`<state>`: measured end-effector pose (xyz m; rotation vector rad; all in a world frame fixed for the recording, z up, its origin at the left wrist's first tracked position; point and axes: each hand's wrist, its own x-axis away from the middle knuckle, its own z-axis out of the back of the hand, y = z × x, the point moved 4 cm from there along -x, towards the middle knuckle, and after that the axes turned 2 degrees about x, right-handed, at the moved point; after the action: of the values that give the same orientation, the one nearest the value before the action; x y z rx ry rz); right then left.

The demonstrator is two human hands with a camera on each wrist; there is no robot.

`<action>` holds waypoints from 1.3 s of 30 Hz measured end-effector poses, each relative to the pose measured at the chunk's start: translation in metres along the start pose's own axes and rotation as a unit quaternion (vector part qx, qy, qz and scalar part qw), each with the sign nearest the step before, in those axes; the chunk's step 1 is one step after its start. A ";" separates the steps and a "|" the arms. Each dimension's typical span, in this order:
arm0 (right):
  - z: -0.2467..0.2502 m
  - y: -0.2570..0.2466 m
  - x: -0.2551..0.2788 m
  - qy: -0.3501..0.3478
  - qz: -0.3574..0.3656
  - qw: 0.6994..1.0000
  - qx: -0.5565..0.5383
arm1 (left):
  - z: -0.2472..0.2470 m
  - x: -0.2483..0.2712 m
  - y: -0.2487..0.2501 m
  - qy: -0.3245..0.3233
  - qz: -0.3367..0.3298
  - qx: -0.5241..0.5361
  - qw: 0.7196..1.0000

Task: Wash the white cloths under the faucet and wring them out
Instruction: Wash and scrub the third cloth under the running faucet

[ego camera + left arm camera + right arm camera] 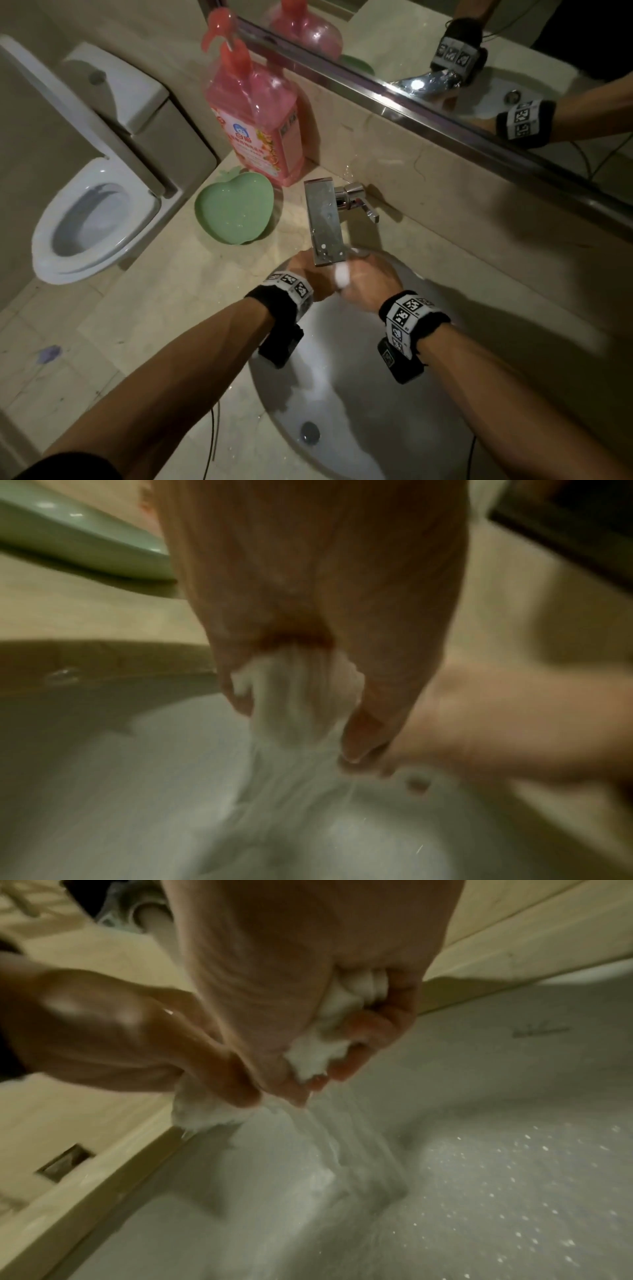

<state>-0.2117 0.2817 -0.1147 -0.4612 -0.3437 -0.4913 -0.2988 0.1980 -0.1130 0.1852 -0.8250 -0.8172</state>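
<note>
- Both hands, our left hand point(308, 270) and right hand point(371, 281), clench the white cloth point(342, 275) just under the faucet point(323, 222).
- We hold it over the sink point(342, 394) so squeezed water drains there.

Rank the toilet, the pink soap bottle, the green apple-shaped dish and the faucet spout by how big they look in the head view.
1. toilet
2. pink soap bottle
3. green apple-shaped dish
4. faucet spout

The bottle stands taller than the dish is wide, though wide-angle distortion makes that gap unsure.
</note>
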 end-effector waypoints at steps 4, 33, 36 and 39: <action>-0.007 0.016 0.001 -0.028 -0.030 0.992 -0.122 | 0.020 0.014 0.005 -0.025 -0.119 0.107 0.987; 0.016 0.004 0.032 0.028 -0.004 0.919 -0.393 | 0.007 0.056 -0.026 0.018 -0.031 0.311 0.950; 0.019 0.010 0.037 0.047 0.012 0.926 -0.374 | 0.001 0.057 -0.014 -0.012 -0.035 0.382 0.923; 0.019 0.013 0.040 0.072 0.012 0.928 -0.366 | 0.005 0.054 -0.004 -0.009 -0.011 0.399 0.917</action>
<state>-0.1751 0.2867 -0.0862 -1.1467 0.0033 -0.6198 -0.2832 0.1572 -0.0800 0.9131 -1.1437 -0.4589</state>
